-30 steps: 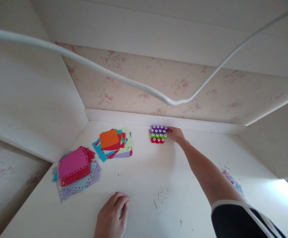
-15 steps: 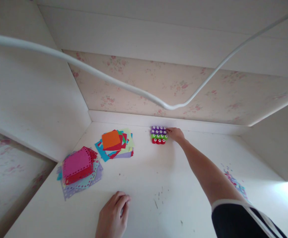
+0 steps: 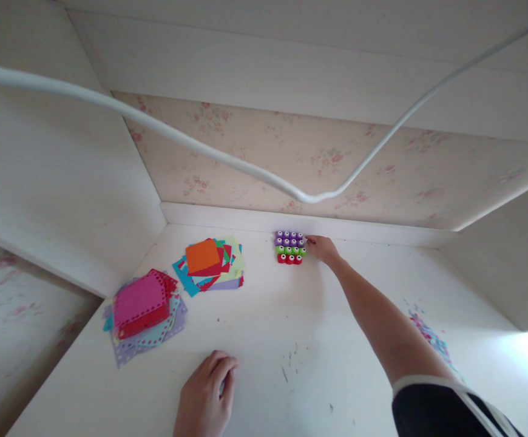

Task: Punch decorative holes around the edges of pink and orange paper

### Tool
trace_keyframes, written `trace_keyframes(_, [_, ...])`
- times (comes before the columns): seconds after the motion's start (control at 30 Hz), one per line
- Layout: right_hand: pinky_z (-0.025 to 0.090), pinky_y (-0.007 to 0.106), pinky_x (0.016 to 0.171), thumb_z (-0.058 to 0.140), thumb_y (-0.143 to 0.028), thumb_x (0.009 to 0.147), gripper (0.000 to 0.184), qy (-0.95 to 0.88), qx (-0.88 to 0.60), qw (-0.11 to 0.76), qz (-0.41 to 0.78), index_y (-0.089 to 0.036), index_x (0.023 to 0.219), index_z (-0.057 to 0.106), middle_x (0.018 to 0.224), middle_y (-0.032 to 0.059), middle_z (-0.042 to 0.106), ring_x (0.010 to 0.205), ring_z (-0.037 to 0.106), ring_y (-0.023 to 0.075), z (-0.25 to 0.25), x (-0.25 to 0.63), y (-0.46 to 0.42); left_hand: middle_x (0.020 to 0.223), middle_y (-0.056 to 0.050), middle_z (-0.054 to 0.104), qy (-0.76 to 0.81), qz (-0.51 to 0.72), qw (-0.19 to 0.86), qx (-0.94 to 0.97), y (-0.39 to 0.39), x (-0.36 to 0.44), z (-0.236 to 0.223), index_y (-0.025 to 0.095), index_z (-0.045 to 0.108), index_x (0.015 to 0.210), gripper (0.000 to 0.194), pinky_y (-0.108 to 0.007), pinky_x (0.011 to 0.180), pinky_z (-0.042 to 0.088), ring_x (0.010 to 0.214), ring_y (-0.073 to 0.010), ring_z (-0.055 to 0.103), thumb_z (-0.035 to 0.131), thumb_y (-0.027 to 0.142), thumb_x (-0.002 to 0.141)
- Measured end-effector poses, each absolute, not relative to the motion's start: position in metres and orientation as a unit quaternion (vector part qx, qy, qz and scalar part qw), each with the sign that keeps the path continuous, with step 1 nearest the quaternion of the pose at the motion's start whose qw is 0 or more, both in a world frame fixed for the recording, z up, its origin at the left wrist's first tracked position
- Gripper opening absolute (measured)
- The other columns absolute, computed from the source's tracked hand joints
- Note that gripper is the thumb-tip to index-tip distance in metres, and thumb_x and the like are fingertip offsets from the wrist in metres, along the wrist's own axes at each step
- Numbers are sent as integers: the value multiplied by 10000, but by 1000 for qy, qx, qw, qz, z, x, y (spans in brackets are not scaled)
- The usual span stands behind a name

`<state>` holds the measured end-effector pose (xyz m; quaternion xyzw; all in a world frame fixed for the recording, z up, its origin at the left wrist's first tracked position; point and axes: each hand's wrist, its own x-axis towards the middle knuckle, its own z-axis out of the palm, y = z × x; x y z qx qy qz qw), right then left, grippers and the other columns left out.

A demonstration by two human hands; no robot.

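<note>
Just left of the right hand, near the far edge of the counter, a compact block of one-eyed toys is set out: two purple rows lie farthest off, followed by a green row, with three red toys nearest the viewer. The rows are run crosswise, their right ends facing the fingertips; no clear long axis is shown by the block. By the right hand the toys are much more closely neighboured than by the left hand, from which they lie ahead and to the right. The right fingers are drawn together in a pinch beside the purple rows, but whether contact is made, or anything is gripped, cannot be told. The left hand is loosely curled, its palm hidden, so its contents cannot be judged. Beyond it, to the left, orange-topped paper sheets and pink-topped, perforated-edge sheets are piled; most lower layers are covered.
</note>
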<state>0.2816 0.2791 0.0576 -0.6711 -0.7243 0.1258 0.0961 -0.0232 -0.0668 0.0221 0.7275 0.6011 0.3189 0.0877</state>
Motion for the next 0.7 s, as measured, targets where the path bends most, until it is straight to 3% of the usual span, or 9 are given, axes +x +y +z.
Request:
trace_keyframes(0.17, [470, 341, 1003, 441, -312, 942, 384, -710, -669, 159, 152, -254, 1251, 660, 1247, 36, 688, 1147, 640, 237, 64, 284, 243, 870, -19, 685, 599, 319, 86, 729, -66, -24, 26, 246, 650, 928, 196, -238, 716, 567, 781, -156, 690, 468, 175, 915])
trace_keyframes(0.33, [570, 291, 788, 287, -382, 1002, 451, -703, -642, 211, 223, -213, 1330, 547, 940, 43, 763, 786, 729, 172, 67, 299, 158, 883, -27, 690, 604, 303, 86, 732, -68, -23, 21, 247, 657, 939, 209, -254, 716, 565, 792, -166, 691, 463, 173, 918])
trace_keyframes(0.4, [582, 346, 775, 297, -384, 997, 424, -679, -621, 288, 266, -236, 1329, 513, 982, 50, 746, 733, 728, 182, 62, 303, 112, 891, -26, 690, 606, 298, 89, 732, -70, -22, 20, 249, 656, 946, 208, -260, 715, 561, 796, -169, 691, 467, 167, 917])
trace_keyframes(0.57, [588, 492, 857, 354, -340, 982, 342, -692, -584, 355, 233, -392, 1255, 553, 1192, 48, 685, 1011, 703, 260, 40, 294, 5, 926, -13, 679, 590, 294, 131, 741, -51, -35, 37, 252, 648, 959, 218, -218, 699, 544, 768, -132, 684, 449, 166, 937])
trace_keyframes(0.7, [533, 568, 976, 485, -278, 941, 426, -745, -538, 341, 197, -488, 1310, 516, 1375, 4, 576, 1262, 554, 292, 28, 266, -43, 1015, -60, 667, 622, 292, 47, 726, 8, -62, 62, 208, 639, 990, 215, -298, 867, 524, 931, -184, 661, 430, 256, 969])
